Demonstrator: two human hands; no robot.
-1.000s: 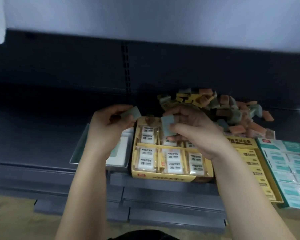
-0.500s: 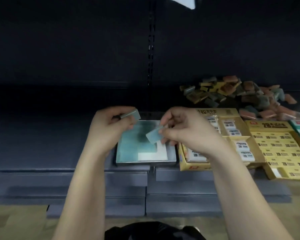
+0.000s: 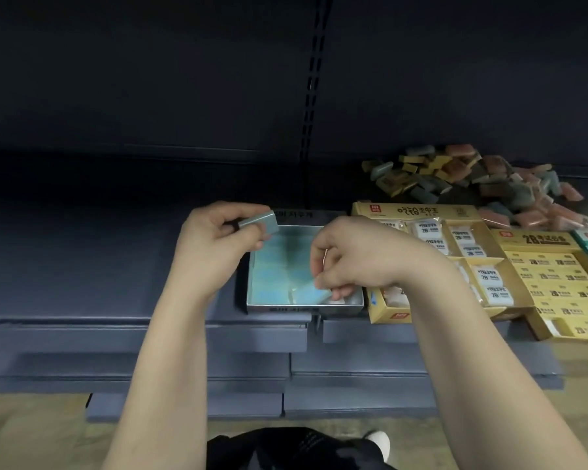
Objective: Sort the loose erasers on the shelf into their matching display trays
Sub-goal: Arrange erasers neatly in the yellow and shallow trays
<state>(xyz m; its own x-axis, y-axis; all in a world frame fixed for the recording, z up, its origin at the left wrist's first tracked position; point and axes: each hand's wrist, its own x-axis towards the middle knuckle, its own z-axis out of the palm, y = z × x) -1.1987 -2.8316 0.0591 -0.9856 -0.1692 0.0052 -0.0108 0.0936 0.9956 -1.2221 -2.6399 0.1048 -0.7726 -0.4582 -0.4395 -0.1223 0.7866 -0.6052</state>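
While a pale blue eraser [image 3: 311,295] sits tilted in the near right corner of the grey display tray [image 3: 302,309], the sorting appears to be at the placing step. The piece lies low among the blue erasers already laid [image 3: 272,266] across the tray's floor, though whether it touches the bottom cannot be told. The right hand [image 3: 357,256] pinches it at one end between thumb and fingertips. At the tray's far left corner the left hand [image 3: 214,245] hovers above the rim, its thumb and fingers closed round a second eraser [image 3: 257,222] of grey-blue.

Just beside the grey tray on the right stand a yellow tray [image 3: 387,315] of white-wrapped erasers and a second yellow tray [image 3: 557,330] of yellow ones. Behind them a heap of loose erasers [image 3: 472,178] in green, yellow and pink lies at the back of the shelf [image 3: 82,266], so much of the job looks undone.

The next move likely calls for laying the pinched piece flat and square against its neighbours before the fingers let go. The left hand's piece then wants a free slot in the same tray.
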